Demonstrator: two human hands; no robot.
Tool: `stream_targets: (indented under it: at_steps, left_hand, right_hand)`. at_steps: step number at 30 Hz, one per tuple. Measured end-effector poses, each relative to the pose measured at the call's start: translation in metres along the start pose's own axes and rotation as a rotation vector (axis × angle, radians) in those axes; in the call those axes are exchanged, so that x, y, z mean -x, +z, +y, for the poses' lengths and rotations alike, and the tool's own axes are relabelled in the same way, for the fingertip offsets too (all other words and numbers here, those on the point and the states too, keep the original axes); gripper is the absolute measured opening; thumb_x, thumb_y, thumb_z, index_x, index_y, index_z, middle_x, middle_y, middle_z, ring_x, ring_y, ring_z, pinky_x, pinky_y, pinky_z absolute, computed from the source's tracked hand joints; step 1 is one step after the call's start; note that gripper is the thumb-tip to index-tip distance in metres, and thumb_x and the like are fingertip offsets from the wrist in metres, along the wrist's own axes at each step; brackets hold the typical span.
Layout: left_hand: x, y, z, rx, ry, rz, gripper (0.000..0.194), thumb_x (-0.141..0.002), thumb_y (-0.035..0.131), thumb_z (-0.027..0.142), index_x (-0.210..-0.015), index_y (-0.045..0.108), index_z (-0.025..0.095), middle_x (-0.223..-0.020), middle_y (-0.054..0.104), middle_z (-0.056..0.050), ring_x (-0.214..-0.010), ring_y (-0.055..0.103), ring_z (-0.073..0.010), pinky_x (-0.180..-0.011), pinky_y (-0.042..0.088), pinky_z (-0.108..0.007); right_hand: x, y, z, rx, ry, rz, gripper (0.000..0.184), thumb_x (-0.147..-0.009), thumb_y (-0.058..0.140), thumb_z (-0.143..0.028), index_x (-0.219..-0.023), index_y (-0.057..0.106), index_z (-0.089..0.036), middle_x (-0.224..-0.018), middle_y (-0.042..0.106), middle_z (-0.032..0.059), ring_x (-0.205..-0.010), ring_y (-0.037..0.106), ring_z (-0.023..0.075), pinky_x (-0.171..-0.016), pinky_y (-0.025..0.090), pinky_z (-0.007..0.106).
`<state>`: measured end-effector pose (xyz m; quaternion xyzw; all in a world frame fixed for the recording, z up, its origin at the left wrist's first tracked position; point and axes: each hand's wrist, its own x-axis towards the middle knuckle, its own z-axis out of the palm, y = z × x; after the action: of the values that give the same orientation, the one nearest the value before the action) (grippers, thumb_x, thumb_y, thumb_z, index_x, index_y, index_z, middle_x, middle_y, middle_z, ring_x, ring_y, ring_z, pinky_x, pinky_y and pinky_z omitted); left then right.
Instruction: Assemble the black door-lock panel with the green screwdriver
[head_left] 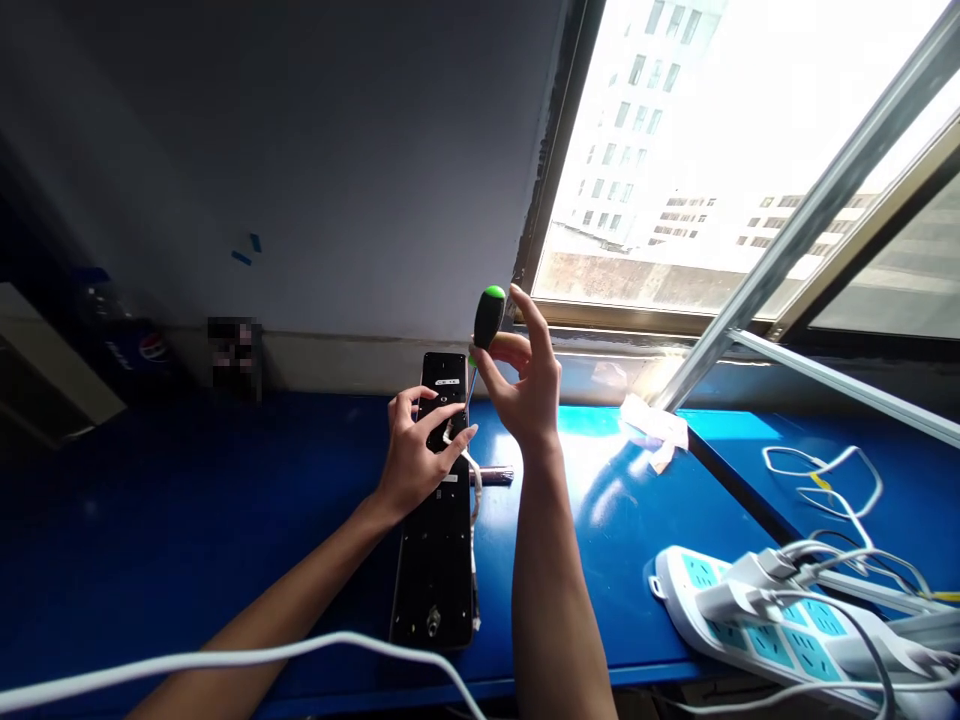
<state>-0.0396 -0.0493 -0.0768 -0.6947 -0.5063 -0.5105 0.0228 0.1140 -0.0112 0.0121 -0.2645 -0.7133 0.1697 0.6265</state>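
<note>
A long black panel-like device (433, 540) lies lengthwise on the blue table, with small holes, white labels and a metal fitting at its near end. My left hand (420, 435) rests over its upper part, fingers spread, the index fingertip beside the screwdriver's shaft. In my right hand (529, 385) is a screwdriver (490, 315) with a black and green handle, held upright between thumb and fingers. Its shaft points down at the device's right edge; the tip is too small to make out. A white cable (475, 485) runs from the device along that edge.
Beside the device lies a dark shiny tube-like piece (495, 476). A power strip (765, 620) full of plugs and white cables occupies the right front. A white cable (330, 640) crosses the foreground. Crumpled paper (656, 430) lies near the metal frame (705, 350); a bottle (142, 345) stands far left.
</note>
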Motion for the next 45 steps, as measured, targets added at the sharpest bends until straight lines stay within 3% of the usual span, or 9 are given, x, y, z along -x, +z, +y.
stream_targets:
  at_steps: [4,10,17,25,34,42,45]
  left_hand:
    - [-0.003,-0.001,-0.002,-0.025,0.006,-0.005,0.043,-0.093,0.072,0.046,-0.131,0.069,0.027,-0.133,0.046,-0.011,-0.131,0.050,-0.0313,-0.114,0.046,-0.052]
    - [-0.010,0.000,-0.013,-0.019,-0.025,-0.112,0.048,-0.090,0.074,0.048,-0.135,0.066,0.030,-0.153,0.038,-0.011,-0.147,0.039,-0.0377,-0.121,0.039,-0.059]
    - [-0.007,0.002,-0.016,0.050,-0.060,-0.198,0.057,-0.097,0.065,0.049,-0.149,0.053,0.030,-0.161,0.034,-0.013,-0.151,0.037,-0.0362,-0.124,0.037,-0.058]
    - [-0.007,0.001,-0.017,0.064,-0.064,-0.206,0.056,-0.098,0.064,0.048,-0.149,0.053,0.030,-0.163,0.034,-0.013,-0.153,0.036,-0.0359,-0.124,0.037,-0.058]
    - [-0.004,0.003,-0.019,0.054,-0.067,-0.204,0.055,-0.097,0.064,0.051,-0.148,0.054,0.032,-0.162,0.035,-0.011,-0.154,0.034,-0.0365,-0.124,0.035,-0.060]
    - [-0.004,0.002,-0.018,0.111,-0.094,-0.197,0.068,-0.095,0.066,0.053,-0.156,0.043,0.034,-0.163,0.038,-0.010,-0.155,0.032,-0.0364,-0.125,0.035,-0.059]
    - [-0.003,0.002,-0.017,0.112,-0.107,-0.205,0.069,-0.095,0.066,0.054,-0.156,0.042,0.033,-0.165,0.037,-0.009,-0.157,0.029,-0.0360,-0.126,0.034,-0.058]
  right_hand:
    - [-0.005,0.003,0.004,0.036,-0.040,0.031,0.060,-0.095,0.063,-0.023,-0.151,0.045,-0.035,-0.105,0.077,0.0014,-0.092,0.075,0.0197,-0.098,0.064,0.041]
    - [-0.010,0.010,0.012,0.046,-0.061,0.009,0.058,-0.095,0.063,-0.024,-0.150,0.048,-0.036,-0.105,0.077,0.0002,-0.092,0.075,0.0186,-0.099,0.063,0.039]
    - [-0.008,0.012,0.024,0.010,-0.054,0.017,0.059,-0.093,0.064,-0.022,-0.149,0.050,-0.034,-0.102,0.078,0.0004,-0.091,0.076,0.0182,-0.097,0.064,0.039]
    - [-0.007,0.012,0.026,-0.016,-0.039,0.029,0.061,-0.091,0.067,-0.021,-0.149,0.050,-0.033,-0.104,0.079,0.0014,-0.094,0.078,0.0200,-0.098,0.064,0.043]
    - [-0.006,0.016,0.031,-0.012,-0.081,0.029,0.062,-0.090,0.069,-0.019,-0.149,0.052,-0.033,-0.102,0.079,-0.0004,-0.090,0.077,0.0181,-0.095,0.064,0.040]
    - [-0.015,0.014,0.031,0.135,-0.126,-0.027,0.071,-0.088,0.072,-0.022,-0.153,0.047,-0.038,-0.099,0.072,0.0012,-0.083,0.066,0.0186,-0.080,0.064,0.037]
    - [-0.019,0.012,0.029,0.088,-0.107,-0.060,0.063,-0.090,0.070,-0.022,-0.149,0.052,-0.037,-0.111,0.072,0.0031,-0.092,0.069,0.0194,-0.086,0.064,0.038]
